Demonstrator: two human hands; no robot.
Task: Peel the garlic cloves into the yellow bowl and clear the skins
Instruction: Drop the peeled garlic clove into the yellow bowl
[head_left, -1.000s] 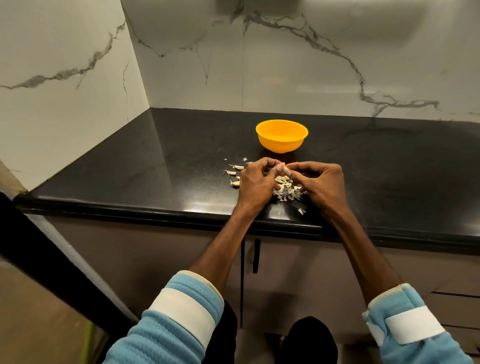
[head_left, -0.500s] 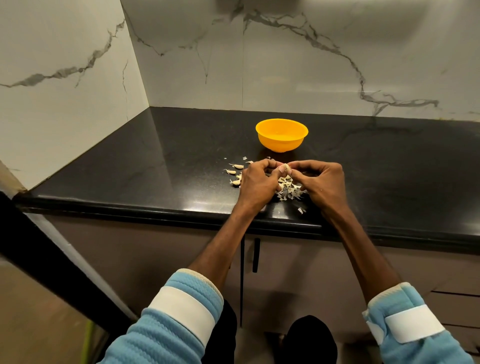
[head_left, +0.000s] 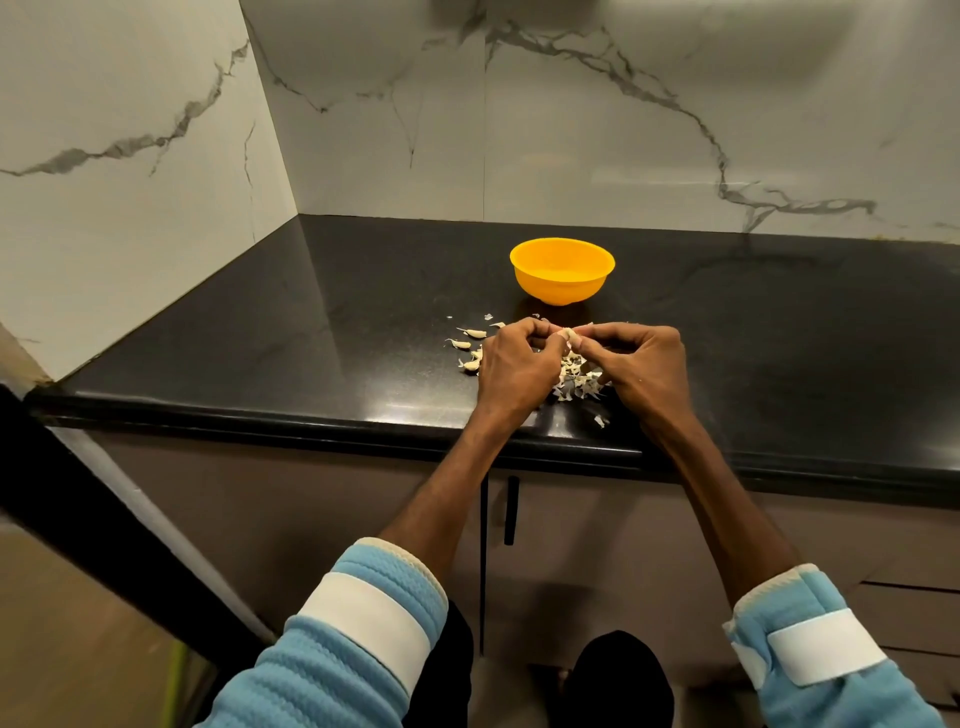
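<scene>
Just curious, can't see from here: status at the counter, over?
Left hand and right hand both pinch one garlic clove over the skin pile. Loose cloves lie left of them. Nothing blocks the yellow bowl behind.

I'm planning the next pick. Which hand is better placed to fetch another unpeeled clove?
Left, probably. The loose cloves lie just beside the left hand; the right hand would have to cross the skin pile. Both now pinch one clove.
</scene>
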